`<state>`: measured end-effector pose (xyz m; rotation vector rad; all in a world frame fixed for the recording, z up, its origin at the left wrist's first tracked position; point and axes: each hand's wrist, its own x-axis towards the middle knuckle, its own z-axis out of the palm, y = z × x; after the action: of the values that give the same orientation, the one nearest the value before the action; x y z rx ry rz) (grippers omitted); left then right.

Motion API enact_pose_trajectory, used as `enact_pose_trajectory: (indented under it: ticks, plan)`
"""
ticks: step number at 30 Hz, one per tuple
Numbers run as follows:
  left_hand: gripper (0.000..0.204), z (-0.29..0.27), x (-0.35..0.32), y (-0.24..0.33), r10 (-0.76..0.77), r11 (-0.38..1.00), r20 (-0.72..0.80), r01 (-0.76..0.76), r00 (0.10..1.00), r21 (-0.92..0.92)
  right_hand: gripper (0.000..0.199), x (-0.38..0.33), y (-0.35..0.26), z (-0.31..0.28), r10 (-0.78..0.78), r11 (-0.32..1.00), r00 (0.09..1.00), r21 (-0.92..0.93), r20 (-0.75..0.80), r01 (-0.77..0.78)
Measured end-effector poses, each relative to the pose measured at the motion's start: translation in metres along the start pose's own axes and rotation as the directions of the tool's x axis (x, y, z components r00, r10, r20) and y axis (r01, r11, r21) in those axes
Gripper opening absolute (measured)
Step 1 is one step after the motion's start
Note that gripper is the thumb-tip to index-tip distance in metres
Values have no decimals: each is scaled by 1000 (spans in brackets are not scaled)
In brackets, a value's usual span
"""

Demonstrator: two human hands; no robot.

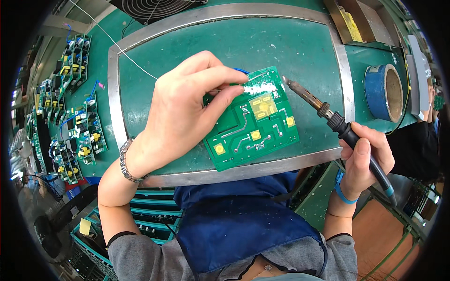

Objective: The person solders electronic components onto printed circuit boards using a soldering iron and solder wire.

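The left hand (180, 110) pinches thin solder wire (112, 40) over a green circuit board (253, 126), hiding the board's upper left corner. The right hand (363, 159) grips a soldering iron (328, 114), its tip beside the board's edge; the handle's end is hard to make out.

I see a green rectangular printed circuit board (253, 122) lying solder-side up and skewed on the green mat, with silver traces, yellow pads and a shiny white patch along its upper edge. A black-handled soldering iron (335, 122) slants from lower right, its dark metal tip just beside that upper edge.
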<state>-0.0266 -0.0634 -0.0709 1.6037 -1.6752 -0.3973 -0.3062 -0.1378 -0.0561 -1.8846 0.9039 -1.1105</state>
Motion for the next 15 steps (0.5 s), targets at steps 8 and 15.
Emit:
enact_pose_trajectory:
  ticks: [8, 15]
  plan:
    - [12, 1, 13, -9, 111, 989, 38, -115, 993, 94, 26, 19, 0, 8, 145, 989, 989, -22, -16, -145]
    - [11, -3, 14, -10, -63, 998, 246, 63, 967, 10, 24, 24, -1, 13, 201, 978, 976, -38, -82, -205]
